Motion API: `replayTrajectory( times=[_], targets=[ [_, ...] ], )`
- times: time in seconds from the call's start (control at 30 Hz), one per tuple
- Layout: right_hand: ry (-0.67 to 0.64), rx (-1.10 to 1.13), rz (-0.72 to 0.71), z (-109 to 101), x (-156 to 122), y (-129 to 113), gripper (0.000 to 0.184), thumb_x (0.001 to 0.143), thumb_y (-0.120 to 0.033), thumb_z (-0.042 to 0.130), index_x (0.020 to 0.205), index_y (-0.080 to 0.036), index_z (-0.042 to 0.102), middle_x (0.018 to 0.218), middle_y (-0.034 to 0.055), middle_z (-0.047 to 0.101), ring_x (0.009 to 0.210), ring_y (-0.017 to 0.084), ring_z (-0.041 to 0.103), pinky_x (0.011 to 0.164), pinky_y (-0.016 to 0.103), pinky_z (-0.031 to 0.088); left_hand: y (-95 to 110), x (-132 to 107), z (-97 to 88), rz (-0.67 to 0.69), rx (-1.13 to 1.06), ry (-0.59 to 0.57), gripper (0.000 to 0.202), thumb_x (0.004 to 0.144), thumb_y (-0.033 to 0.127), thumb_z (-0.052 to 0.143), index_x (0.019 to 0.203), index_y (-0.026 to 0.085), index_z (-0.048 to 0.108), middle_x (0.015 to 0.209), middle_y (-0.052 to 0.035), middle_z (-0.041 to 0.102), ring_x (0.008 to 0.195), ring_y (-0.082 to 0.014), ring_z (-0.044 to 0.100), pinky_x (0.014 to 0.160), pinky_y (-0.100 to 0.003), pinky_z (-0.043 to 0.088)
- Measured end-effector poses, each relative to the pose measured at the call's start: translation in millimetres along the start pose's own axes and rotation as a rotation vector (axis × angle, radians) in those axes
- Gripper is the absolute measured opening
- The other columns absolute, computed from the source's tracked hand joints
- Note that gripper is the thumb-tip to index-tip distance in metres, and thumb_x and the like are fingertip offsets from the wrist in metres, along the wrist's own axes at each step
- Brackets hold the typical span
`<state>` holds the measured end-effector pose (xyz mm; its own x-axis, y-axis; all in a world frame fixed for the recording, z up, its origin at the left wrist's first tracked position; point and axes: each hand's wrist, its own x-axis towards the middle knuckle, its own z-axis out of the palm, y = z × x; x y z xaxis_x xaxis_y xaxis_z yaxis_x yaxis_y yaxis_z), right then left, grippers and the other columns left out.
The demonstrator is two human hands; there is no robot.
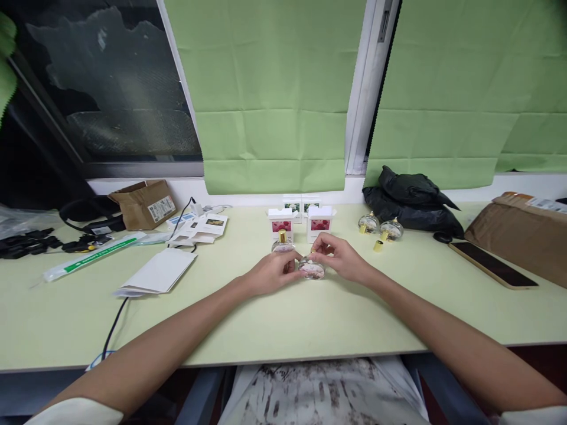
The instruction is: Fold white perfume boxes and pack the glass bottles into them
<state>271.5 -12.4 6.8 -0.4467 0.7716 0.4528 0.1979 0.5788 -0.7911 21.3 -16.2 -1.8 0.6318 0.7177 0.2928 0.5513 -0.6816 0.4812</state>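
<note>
A small round glass perfume bottle (312, 270) with a pink label stands on the pale green table (274, 319) in front of me. My left hand (272, 273) grips its left side with curled fingers. My right hand (339, 257) pinches the gold cap at its top. A second round bottle with a gold cap (282, 242) stands just behind my left hand. Two small white boxes with pink flower pictures (282, 222) (319, 222) stand open behind the bottles.
Two more bottles (380, 227) and a loose gold cap (378, 246) lie to the right, by a black bag (411, 200). A phone (491, 264) and brown parcel (518, 236) sit far right. Folded white card (157, 274), leaflets, a cable and a cardboard box (144, 203) are at left.
</note>
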Motion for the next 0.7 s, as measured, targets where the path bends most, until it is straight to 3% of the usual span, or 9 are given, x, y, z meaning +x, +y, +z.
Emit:
replayTrajectory(
  times=[0.2,0.33,0.4,0.47,0.57,0.7],
  targets=[
    [-0.029,-0.088,-0.009,-3,-2,-1,0.032,0.092,-0.05,0.076,0.098,-0.021,0.062,0.089,0.0,0.063,0.079,0.017,0.057,0.071,0.03,0.048,1,0,-0.7,0.005,-0.015,0.001,0.041,0.1,0.06,0.06,0.107,0.021,0.069,0.079,-0.0012,0.063,0.074,-0.0184,0.057,0.064,-0.029,0.04],
    [-0.091,-0.447,-0.065,-26,-5,-1,0.034,0.096,-0.053,0.07,0.113,-0.024,0.064,0.09,0.0006,0.063,0.076,0.017,0.056,0.069,0.029,0.044,1,0,-0.9,-0.011,-0.002,-0.007,0.041,0.1,0.06,0.06,0.112,0.021,0.068,0.08,-0.0012,0.064,0.073,-0.0183,0.058,0.064,-0.029,0.04],
    [-0.011,-0.69,-0.086,-43,-5,2,0.028,0.105,-0.048,0.056,0.107,-0.022,0.066,0.088,0.0034,0.065,0.079,0.02,0.058,0.075,0.032,0.043,0,0,-1.0,-0.026,0.012,-0.012,0.042,0.099,0.06,0.061,0.116,0.022,0.068,0.083,-0.0015,0.066,0.073,-0.0183,0.059,0.065,-0.029,0.04],
    [0.103,-0.943,-0.012,-62,-5,8,0.033,0.11,-0.041,0.043,0.1,-0.02,0.066,0.092,0.0095,0.068,0.087,0.026,0.061,0.078,0.035,0.043,0,0,-0.9,-0.037,0.019,-0.017,0.042,0.099,0.06,0.062,0.118,0.022,0.068,0.084,-0.0014,0.067,0.074,-0.0186,0.06,0.065,-0.029,0.04],
    [0.216,-1.259,0.182,-88,-8,20,0.032,0.109,-0.035,0.041,0.107,-0.015,0.067,0.108,0.0196,0.069,0.107,0.034,0.059,0.089,0.042,0.045,-2,0,0.0,-0.041,0.026,-0.015,0.042,0.098,0.059,0.063,0.119,0.023,0.067,0.085,-0.0013,0.069,0.075,-0.0189,0.062,0.066,-0.029,0.041],
    [0.282,-1.386,0.575,-106,-16,34,0.04,0.105,-0.041,0.052,0.124,-0.008,0.063,0.129,0.0294,0.062,0.124,0.043,0.055,0.092,0.047,0.048,-4,0,1.3,-0.041,0.034,-0.009,0.043,0.099,0.061,0.061,0.117,0.023,0.068,0.086,-0.0017,0.069,0.076,-0.0191,0.062,0.066,-0.029,0.041]
  ],
)
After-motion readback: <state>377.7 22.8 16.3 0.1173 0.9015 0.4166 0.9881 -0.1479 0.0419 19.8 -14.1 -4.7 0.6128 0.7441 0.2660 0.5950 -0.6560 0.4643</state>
